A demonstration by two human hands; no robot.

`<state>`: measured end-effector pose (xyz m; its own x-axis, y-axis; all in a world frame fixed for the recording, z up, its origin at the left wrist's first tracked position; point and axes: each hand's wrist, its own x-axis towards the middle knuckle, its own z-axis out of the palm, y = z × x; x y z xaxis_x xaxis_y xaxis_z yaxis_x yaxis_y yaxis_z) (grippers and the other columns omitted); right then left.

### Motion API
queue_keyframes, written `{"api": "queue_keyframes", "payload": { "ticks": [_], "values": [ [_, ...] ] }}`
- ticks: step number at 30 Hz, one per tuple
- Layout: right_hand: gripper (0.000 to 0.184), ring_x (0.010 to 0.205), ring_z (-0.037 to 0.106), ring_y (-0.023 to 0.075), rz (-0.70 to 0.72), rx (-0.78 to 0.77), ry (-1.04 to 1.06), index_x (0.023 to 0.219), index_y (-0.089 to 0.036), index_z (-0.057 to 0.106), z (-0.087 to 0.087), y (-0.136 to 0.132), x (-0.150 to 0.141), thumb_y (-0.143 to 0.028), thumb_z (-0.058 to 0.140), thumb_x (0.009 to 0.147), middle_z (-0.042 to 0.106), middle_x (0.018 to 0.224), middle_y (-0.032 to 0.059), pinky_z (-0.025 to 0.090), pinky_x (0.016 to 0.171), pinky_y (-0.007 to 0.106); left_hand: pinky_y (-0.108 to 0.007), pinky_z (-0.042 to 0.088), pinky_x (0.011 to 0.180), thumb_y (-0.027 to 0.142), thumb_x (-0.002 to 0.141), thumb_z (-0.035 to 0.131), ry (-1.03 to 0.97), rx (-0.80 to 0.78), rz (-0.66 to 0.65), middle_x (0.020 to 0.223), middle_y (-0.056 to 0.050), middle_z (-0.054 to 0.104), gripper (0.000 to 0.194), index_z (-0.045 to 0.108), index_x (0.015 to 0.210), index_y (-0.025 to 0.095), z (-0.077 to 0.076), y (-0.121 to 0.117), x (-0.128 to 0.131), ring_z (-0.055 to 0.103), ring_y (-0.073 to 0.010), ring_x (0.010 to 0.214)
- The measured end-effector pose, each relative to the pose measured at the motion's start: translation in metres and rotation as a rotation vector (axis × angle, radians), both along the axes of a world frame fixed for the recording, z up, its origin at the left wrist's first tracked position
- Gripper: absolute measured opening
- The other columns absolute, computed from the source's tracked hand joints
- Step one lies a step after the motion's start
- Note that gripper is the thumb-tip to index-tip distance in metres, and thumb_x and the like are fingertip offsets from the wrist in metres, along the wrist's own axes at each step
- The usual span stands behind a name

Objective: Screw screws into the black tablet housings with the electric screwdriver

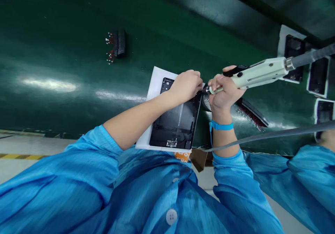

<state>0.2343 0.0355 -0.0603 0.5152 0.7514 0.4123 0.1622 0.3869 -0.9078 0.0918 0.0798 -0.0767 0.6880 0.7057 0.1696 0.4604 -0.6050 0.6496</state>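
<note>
In the head view a black tablet housing (171,120) with its inside facing up lies on a white foam sheet (153,90) at the front of the bench. My left hand (186,85) rests over the housing's upper right corner, its fingers bent together; whatever they pinch is hidden. A pale green electric screwdriver (264,73) is gripped in my right hand (225,92), lying almost level with its tip pointing left, close to my left fingertips. Below that tip, a shiny perforated metal piece (207,102) is partly covered by my right hand.
Small black parts with red wires (119,44) sit on the green bench (65,35); another such row (252,113) lies right of my wrist. More housings on white sheets (294,52) stand at far right, near a co-worker's sleeve (311,171). A grey cable (274,134) crosses my right forearm.
</note>
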Motion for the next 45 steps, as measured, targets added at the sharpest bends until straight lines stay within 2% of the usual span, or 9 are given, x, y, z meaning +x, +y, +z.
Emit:
{"api": "queue_keyframes", "payload": {
  "ticks": [5,12,19,21,25,28,32,40,45],
  "values": [
    [0.028,0.045,0.041,0.0080,-0.018,0.007,0.092,0.095,-0.029,0.063,0.002,0.000,-0.005,-0.049,0.083,0.091,0.040,0.067,-0.0115,0.047,0.052,0.029,-0.043,0.055,0.095,0.024,0.112,0.066,0.037,0.016,-0.001,0.108,-0.013,0.080,0.027,0.092,0.108,0.018,0.002,-0.001,-0.001,0.073,-0.0305,0.112],
    [0.035,0.050,0.049,0.0111,-0.024,-0.104,0.096,0.096,-0.030,0.062,-0.002,-0.003,-0.009,-0.053,0.086,0.086,0.039,0.067,-0.0116,0.052,0.055,0.032,-0.043,0.054,0.091,0.022,0.111,0.066,0.002,0.035,0.011,0.107,-0.014,0.080,0.027,0.092,0.104,0.017,-0.003,0.000,0.001,0.073,-0.0316,0.109],
    [0.025,0.044,0.034,0.0105,-0.136,-0.002,0.106,0.093,-0.031,0.055,0.033,-0.006,-0.002,-0.042,0.075,0.082,0.029,0.061,-0.0139,0.044,0.051,0.030,-0.043,0.057,0.093,0.024,0.111,0.069,0.034,0.013,0.011,0.107,-0.014,0.081,0.026,0.093,0.106,0.018,0.001,0.001,0.000,0.074,-0.0308,0.110],
    [0.025,0.043,0.034,0.0109,-0.159,-0.011,0.112,0.091,-0.031,0.055,0.036,-0.006,0.003,-0.041,0.075,0.080,0.024,0.060,-0.0145,0.043,0.051,0.030,-0.044,0.057,0.095,0.025,0.110,0.070,0.018,0.011,0.004,0.107,-0.014,0.081,0.025,0.093,0.105,0.018,0.001,0.001,0.000,0.074,-0.0312,0.111],
    [0.034,0.044,0.038,0.0107,-0.136,-0.080,0.111,0.095,-0.031,0.057,0.024,-0.002,0.009,-0.051,0.081,0.083,0.027,0.063,-0.0141,0.046,0.053,0.031,-0.044,0.057,0.096,0.024,0.111,0.070,0.002,0.027,-0.006,0.107,-0.014,0.081,0.025,0.092,0.104,0.017,0.000,0.001,-0.002,0.074,-0.0318,0.113],
    [0.032,0.044,0.039,0.0105,-0.105,-0.101,0.113,0.095,-0.030,0.059,0.017,-0.002,0.006,-0.050,0.082,0.083,0.032,0.062,-0.0142,0.047,0.052,0.031,-0.044,0.057,0.097,0.025,0.112,0.068,0.006,0.031,-0.015,0.109,-0.014,0.081,0.025,0.092,0.107,0.017,0.000,0.001,-0.003,0.074,-0.0319,0.114],
    [0.028,0.044,0.040,0.0100,-0.061,-0.091,0.119,0.093,-0.029,0.061,0.016,-0.004,0.004,-0.042,0.084,0.083,0.037,0.061,-0.0141,0.048,0.052,0.030,-0.044,0.056,0.098,0.026,0.112,0.068,0.013,0.023,-0.017,0.109,-0.014,0.080,0.025,0.092,0.108,0.018,0.001,0.000,-0.004,0.073,-0.0319,0.114],
    [0.029,0.045,0.039,0.0096,-0.036,-0.054,0.108,0.094,-0.031,0.058,0.008,-0.003,0.005,-0.044,0.084,0.089,0.034,0.063,-0.0133,0.048,0.055,0.032,-0.044,0.056,0.096,0.026,0.112,0.068,0.019,0.027,-0.018,0.108,-0.014,0.080,0.026,0.092,0.108,0.018,0.001,0.001,-0.005,0.073,-0.0312,0.112],
    [0.032,0.046,0.038,0.0100,-0.087,-0.072,0.088,0.095,-0.031,0.056,0.017,-0.006,0.002,-0.047,0.083,0.087,0.036,0.066,-0.0127,0.048,0.055,0.033,-0.043,0.057,0.095,0.025,0.111,0.070,-0.001,0.044,-0.022,0.105,-0.014,0.081,0.024,0.092,0.105,0.018,-0.001,0.004,-0.003,0.074,-0.0303,0.109]
  ]
}}
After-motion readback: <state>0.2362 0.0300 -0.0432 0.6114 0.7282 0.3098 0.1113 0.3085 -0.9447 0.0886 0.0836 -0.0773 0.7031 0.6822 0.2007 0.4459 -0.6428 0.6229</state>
